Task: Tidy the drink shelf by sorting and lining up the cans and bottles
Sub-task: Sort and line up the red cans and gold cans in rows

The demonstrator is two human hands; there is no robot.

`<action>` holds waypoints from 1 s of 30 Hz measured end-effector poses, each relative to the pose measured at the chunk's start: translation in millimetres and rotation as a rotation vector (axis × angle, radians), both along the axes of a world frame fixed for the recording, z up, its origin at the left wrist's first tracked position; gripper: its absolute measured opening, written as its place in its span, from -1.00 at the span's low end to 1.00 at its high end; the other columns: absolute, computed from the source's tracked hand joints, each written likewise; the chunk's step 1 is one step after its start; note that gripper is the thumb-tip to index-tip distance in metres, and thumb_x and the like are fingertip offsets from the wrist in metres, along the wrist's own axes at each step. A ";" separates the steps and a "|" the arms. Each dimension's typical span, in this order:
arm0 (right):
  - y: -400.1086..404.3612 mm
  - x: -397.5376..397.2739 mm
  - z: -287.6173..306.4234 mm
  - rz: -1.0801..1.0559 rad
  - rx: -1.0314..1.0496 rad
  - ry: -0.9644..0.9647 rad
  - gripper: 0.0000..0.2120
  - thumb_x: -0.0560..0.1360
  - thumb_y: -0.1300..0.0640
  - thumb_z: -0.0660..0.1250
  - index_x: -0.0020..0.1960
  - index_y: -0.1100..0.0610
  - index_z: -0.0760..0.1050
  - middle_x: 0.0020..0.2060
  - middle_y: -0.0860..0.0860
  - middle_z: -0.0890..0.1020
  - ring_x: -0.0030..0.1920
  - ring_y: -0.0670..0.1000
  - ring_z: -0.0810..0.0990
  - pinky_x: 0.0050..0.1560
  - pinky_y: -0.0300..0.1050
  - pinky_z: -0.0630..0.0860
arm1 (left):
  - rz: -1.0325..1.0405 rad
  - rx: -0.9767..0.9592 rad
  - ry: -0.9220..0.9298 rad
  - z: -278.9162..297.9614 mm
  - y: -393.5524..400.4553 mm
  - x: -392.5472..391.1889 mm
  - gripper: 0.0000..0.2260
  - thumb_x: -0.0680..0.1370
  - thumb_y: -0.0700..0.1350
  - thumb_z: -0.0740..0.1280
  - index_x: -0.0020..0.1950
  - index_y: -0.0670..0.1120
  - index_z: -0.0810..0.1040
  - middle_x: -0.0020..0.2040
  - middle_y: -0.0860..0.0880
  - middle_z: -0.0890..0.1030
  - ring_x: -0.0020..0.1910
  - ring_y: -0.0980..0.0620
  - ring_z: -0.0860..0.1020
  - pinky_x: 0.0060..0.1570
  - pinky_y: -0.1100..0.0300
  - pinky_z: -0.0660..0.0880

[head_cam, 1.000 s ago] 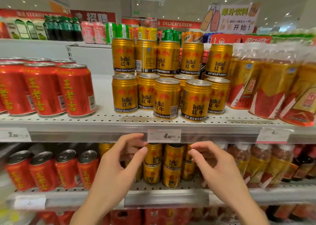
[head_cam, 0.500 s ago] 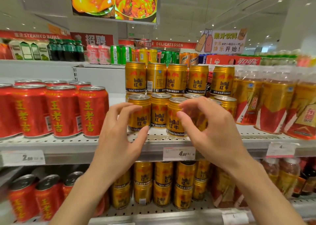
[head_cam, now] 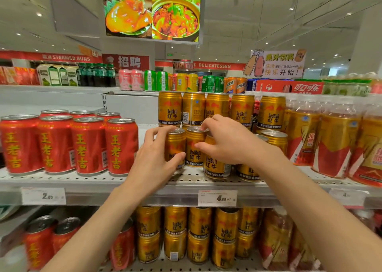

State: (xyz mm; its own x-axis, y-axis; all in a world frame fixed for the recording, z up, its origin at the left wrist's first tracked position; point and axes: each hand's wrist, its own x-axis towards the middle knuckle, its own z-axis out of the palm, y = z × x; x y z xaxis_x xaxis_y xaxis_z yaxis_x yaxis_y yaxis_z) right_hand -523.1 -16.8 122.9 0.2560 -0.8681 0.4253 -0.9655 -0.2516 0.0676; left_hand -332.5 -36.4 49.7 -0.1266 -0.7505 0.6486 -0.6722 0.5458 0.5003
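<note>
Gold Red Bull cans stand two tiers high on the middle shelf [head_cam: 103, 180]. My left hand [head_cam: 154, 160] grips the leftmost front gold can [head_cam: 175, 145], thumb on its front and fingers over its rim. My right hand [head_cam: 227, 141] curls over the top of another front gold can [head_cam: 216, 166], fingertips at the rim; it also covers part of the middle can [head_cam: 194, 147]. The upper tier of gold cans [head_cam: 217, 108] stands behind my hands.
Red cans [head_cam: 86, 145] stand in rows at the left of the same shelf. Shrink-wrapped amber bottles [head_cam: 334, 139] crowd the right. More gold cans [head_cam: 198, 232] and red cans fill the shelf below. Price tags [head_cam: 217, 198] hang on the shelf edge.
Both hands rose from below the shelf edge to the front row of gold cans. Each now closes round a can. The view has tilted upward.
</note>
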 end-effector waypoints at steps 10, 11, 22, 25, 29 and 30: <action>18.9 -12.0 -0.6 -0.066 0.000 0.032 -0.30 0.49 -0.44 0.21 0.46 -0.01 0.36 0.25 -0.01 0.55 0.22 0.04 0.53 0.34 0.12 0.39 | -0.105 0.020 0.087 -5.0 4.6 6.5 -0.43 0.54 0.09 0.42 0.49 0.21 0.26 0.42 0.10 0.39 0.33 0.09 0.47 0.33 -0.15 0.47; 19.2 -11.9 -0.3 -0.062 -0.001 0.022 -0.30 0.49 -0.43 0.22 0.46 -0.02 0.36 0.25 -0.02 0.55 0.21 0.03 0.54 0.33 0.12 0.41 | -0.108 0.024 0.088 -4.9 4.9 6.7 -0.42 0.54 0.10 0.42 0.48 0.23 0.25 0.43 0.11 0.39 0.34 0.09 0.47 0.33 -0.15 0.47; 24.1 -24.7 8.4 0.124 -0.090 -0.269 -0.38 0.47 -0.34 0.34 0.40 -0.02 0.46 0.27 -0.06 0.57 0.24 -0.04 0.53 0.27 0.04 0.52 | -0.120 0.066 0.117 -1.5 7.9 6.6 -0.40 0.53 0.11 0.43 0.49 0.22 0.22 0.44 0.13 0.38 0.32 0.12 0.48 0.34 -0.09 0.47; 25.1 -24.5 20.7 0.197 -0.155 -0.436 -0.41 0.46 -0.28 0.39 0.39 -0.02 0.48 0.25 -0.06 0.59 0.17 -0.05 0.56 0.16 -0.03 0.59 | -0.124 0.053 0.125 1.1 8.6 5.8 -0.38 0.52 0.14 0.43 0.51 0.20 0.23 0.46 0.14 0.35 0.31 0.19 0.42 0.30 0.17 0.39; 17.0 -12.9 35.1 0.303 -0.207 -0.596 -0.48 0.48 -0.20 0.43 0.37 -0.01 0.51 0.25 -0.09 0.60 0.17 -0.09 0.58 0.10 -0.15 0.61 | -0.167 0.094 0.156 8.4 8.4 4.3 -0.27 0.49 0.22 0.43 0.56 0.19 0.15 0.49 0.19 0.32 0.34 0.23 0.37 0.26 0.25 0.33; 13.1 -7.9 37.9 0.323 -0.217 -0.617 -0.48 0.49 -0.20 0.43 0.37 -0.01 0.51 0.25 -0.09 0.60 0.17 -0.11 0.58 0.10 -0.17 0.60 | -0.180 0.110 0.176 9.7 8.1 3.9 -0.24 0.48 0.24 0.43 0.57 0.19 0.12 0.51 0.19 0.31 0.35 0.23 0.37 0.28 0.23 0.33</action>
